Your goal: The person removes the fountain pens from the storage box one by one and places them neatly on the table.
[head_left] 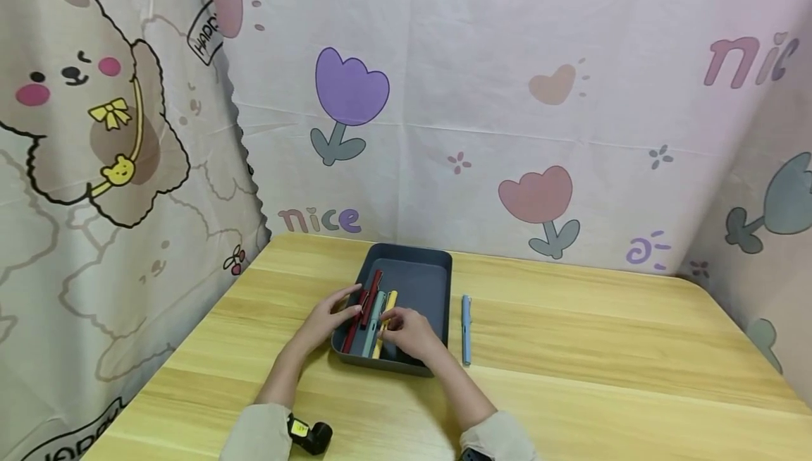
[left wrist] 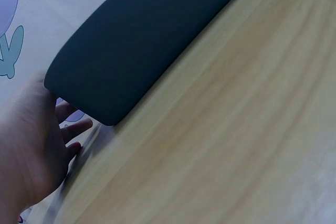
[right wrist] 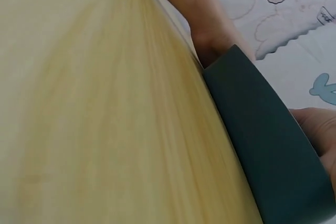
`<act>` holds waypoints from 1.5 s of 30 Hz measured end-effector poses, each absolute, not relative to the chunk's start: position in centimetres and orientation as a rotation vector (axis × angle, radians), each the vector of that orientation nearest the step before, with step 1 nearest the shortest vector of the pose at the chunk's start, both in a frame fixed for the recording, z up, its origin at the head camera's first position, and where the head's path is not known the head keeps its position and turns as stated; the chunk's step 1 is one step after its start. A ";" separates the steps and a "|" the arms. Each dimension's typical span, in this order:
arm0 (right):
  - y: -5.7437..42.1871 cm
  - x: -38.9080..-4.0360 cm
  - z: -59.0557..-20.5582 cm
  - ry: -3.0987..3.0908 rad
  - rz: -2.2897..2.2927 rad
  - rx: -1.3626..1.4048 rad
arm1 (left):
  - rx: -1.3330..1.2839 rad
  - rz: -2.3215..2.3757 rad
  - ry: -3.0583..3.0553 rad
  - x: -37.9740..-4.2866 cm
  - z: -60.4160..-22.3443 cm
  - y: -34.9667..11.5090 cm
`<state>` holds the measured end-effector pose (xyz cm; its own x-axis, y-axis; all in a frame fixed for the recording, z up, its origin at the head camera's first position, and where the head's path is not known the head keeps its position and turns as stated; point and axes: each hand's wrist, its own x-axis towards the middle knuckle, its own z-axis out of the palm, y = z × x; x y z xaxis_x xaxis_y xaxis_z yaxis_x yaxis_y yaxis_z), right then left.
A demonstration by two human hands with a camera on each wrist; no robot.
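Observation:
A dark grey tray [head_left: 421,281] holds two red pens [head_left: 377,282], a green pen [head_left: 374,323] and a yellow pen [head_left: 392,299], lying side by side along its left part. My right hand [head_left: 412,334] reaches in over the near right side and pinches the yellow pen between thumb and fingers. Across the left rim, my left hand [head_left: 325,321] has its thumb and forefinger at the red pens. Its other fingers stretch loosely outside the tray wall in the left wrist view. In the right wrist view, the tray wall [right wrist: 262,140] hides most of my right hand [right wrist: 320,129].
A blue pen [head_left: 466,330] lies on the wooden table [head_left: 571,348], just right of the tray. Patterned cloth [head_left: 431,94] hangs behind the table and at both sides. A small black camera [head_left: 311,436] is strapped to my left wrist.

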<state>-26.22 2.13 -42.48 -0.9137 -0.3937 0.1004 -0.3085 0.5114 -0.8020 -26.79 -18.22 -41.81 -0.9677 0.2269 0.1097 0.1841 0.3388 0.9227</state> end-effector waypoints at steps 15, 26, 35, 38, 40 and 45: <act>2.0 -26.5 -42.9 2.594 -1.345 -0.573 | 0.399 1.731 2.556 -26.7 -41.7 -18.3; 2.1 -26.3 -42.7 2.660 -1.297 -0.618 | 0.385 1.733 2.559 -26.6 -41.7 -18.2; 1.8 -26.3 -42.7 2.704 -1.198 -0.578 | 0.375 1.730 2.560 -26.6 -41.6 -18.2; 1.8 -26.3 -42.7 2.706 -1.189 -0.573 | 0.379 1.733 2.556 -26.7 -41.6 -18.2; 1.8 -26.3 -42.7 2.705 -1.190 -0.572 | 0.380 1.735 2.554 -26.7 -41.6 -18.2; 1.9 -26.3 -42.6 2.696 -1.209 -0.562 | 0.386 1.741 2.545 -26.8 -41.7 -18.2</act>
<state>-26.28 1.91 -42.62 -0.9216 -0.3869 0.0299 -0.2797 0.6089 -0.7423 -26.81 -18.18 -41.70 -0.9686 0.2228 0.1108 0.1841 0.3417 0.9216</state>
